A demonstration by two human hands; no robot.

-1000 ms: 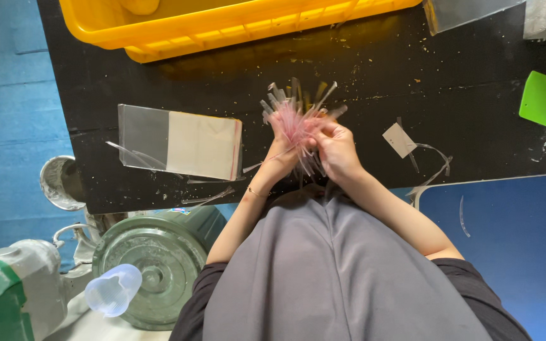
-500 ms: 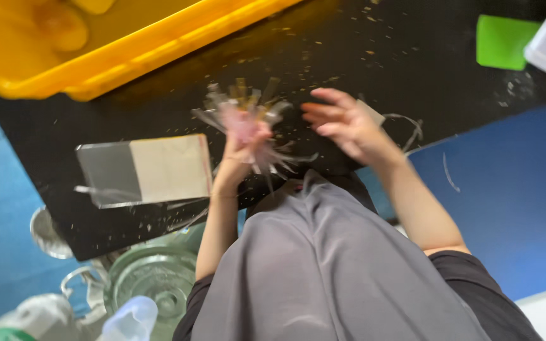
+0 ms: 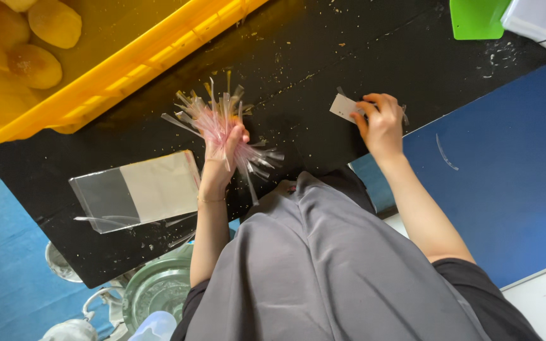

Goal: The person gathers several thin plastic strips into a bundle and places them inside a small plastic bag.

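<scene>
My left hand [image 3: 224,153] grips a bundle of thin clear and pink plastic strips [image 3: 213,113] that fan out above and below the fist, over the black table [image 3: 323,76]. My right hand [image 3: 379,123] lies out to the right on the table, fingers on a small white card [image 3: 344,107] near the table's edge. A stack of clear plastic bags with a pale panel [image 3: 135,189] lies flat to the left of my left hand.
A yellow crate [image 3: 127,60] with yellow rounded pieces [image 3: 33,64] stands at the upper left. A green flat object [image 3: 475,17] and a white item [image 3: 541,22] sit at the top right. Metal pots [image 3: 156,290] stand below the table. Blue floor [image 3: 507,164] lies right.
My right hand has let go of the bundle and moved right onto the small white card. My left hand keeps the strips. The view has shifted and come closer.
</scene>
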